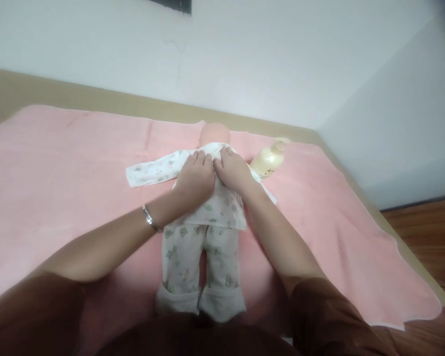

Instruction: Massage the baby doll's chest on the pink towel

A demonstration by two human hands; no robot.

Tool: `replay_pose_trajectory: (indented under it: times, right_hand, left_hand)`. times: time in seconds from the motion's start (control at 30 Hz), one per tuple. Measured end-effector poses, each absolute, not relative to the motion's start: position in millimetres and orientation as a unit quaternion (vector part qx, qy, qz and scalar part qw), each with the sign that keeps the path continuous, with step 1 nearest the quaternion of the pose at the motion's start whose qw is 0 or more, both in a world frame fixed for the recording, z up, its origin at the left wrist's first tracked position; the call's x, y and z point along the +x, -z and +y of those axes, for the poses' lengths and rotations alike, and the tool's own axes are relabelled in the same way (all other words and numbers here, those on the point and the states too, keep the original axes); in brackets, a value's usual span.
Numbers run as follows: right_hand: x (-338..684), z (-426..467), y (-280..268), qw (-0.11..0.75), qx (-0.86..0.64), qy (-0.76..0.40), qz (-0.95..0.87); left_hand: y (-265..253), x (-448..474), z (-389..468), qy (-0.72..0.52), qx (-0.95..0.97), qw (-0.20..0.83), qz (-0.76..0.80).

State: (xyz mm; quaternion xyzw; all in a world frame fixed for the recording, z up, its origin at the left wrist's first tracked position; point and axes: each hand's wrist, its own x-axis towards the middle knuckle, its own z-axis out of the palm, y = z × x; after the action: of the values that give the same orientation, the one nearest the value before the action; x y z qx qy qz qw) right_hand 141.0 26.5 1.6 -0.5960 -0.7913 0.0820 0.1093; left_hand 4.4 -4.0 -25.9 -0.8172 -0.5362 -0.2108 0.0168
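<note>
A baby doll lies with its head toward the wall, dressed in a white patterned baby shirt and matching pants. Both my hands are at the upper chest of the shirt, side by side. My left hand, below a silver bracelet, has its fingers curled closed on the fabric. My right hand pinches the shirt near the collar. One sleeve stretches out to the left; the other is partly hidden behind my right wrist. The exact spot under my fingertips is hidden.
A pale yellow pump bottle lies tilted right of the doll's shoulder. Beneath everything spreads a pink blanket on a tan surface. A white wall stands behind, and wooden flooring shows at the right.
</note>
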Motion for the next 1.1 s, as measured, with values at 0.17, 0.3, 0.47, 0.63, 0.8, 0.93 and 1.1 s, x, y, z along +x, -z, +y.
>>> replay_pose_trajectory:
  times: [0.17,0.3,0.47,0.63,0.8,0.93,1.1]
  right_hand:
    - [141,20,-10,0.063,-0.591,-0.083,-0.8]
    - [131,-1,-13,0.061,-0.579,-0.033,-0.812]
    - [121,-16,-12,0.071,-0.565,0.001,-0.822]
    - [126,4,-7,0.082,-0.562,-0.004,-0.823]
    - [133,26,5,0.11,-0.594,-0.057,-0.795]
    - [136,32,10,0.127,-0.601,-0.07,-0.786]
    - [135,28,7,0.114,-0.598,-0.057,-0.792]
  left_hand:
    - [25,3,0,0.217,-0.82,-0.014,-0.53]
    - [21,-9,20,0.229,-0.797,-0.087,-0.552]
    - [19,-16,30,0.25,-0.778,-0.124,-0.562]
    - [24,-12,28,0.235,-0.782,-0.087,-0.57]
    - [31,-2,12,0.227,-0.795,-0.017,-0.562]
    - [34,6,-4,0.242,-0.82,0.018,-0.518]
    - [33,1,6,0.253,-0.818,-0.036,-0.516]
